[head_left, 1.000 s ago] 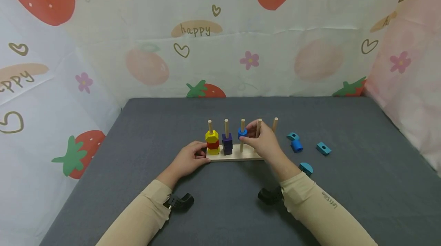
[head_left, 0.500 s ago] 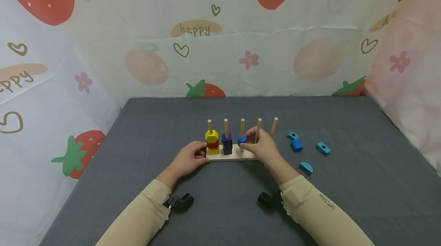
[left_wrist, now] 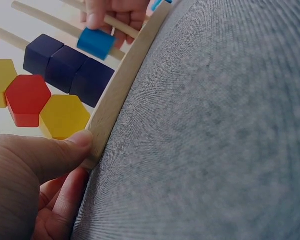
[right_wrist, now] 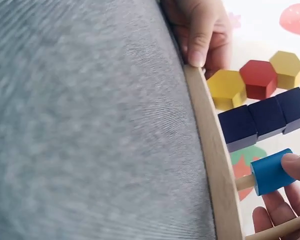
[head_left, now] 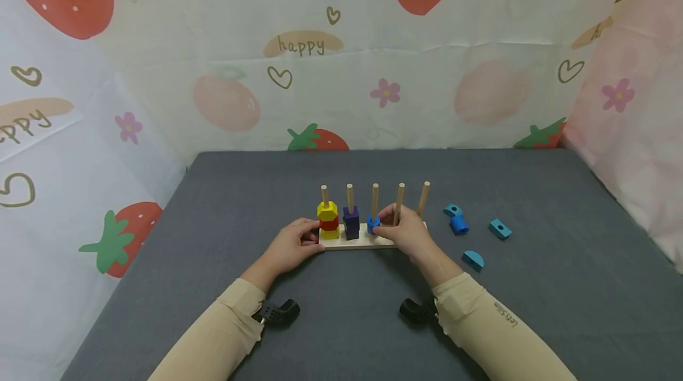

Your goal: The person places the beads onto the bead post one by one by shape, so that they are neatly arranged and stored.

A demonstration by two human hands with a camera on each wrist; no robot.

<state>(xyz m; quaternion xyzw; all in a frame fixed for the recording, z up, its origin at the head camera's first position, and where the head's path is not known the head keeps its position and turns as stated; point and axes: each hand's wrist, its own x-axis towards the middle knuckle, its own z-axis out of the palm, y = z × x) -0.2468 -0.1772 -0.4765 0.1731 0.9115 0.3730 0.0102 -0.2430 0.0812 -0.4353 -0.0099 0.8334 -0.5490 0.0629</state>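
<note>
My left hand (head_left: 290, 246) pinches the left end of a wooden peg board (head_left: 365, 242), thumb along its edge in the left wrist view. Between thumb and fingers, my right hand (head_left: 409, 230) holds a blue cylinder block (right_wrist: 272, 172) threaded on the middle peg. A short length of bare peg shows between that block and the base in the right wrist view. The leftmost peg carries yellow hexagon blocks (left_wrist: 65, 116) with a red hexagon block (left_wrist: 28, 100) between them. Dark blue square blocks (left_wrist: 70, 69) fill the second peg. Both right-hand pegs (head_left: 424, 198) bear no blocks.
Right of the board on the grey cloth lie another blue cylinder (head_left: 459, 225), a light blue arch-shaped block (head_left: 453, 210), a light blue rectangular block (head_left: 500, 229) and a light blue half-round block (head_left: 473, 260). A printed curtain (head_left: 331, 96) stands behind the table.
My right hand has slid the blue cylinder down the middle peg, from partway up to close over the base. The left hand has stayed on the board's end.
</note>
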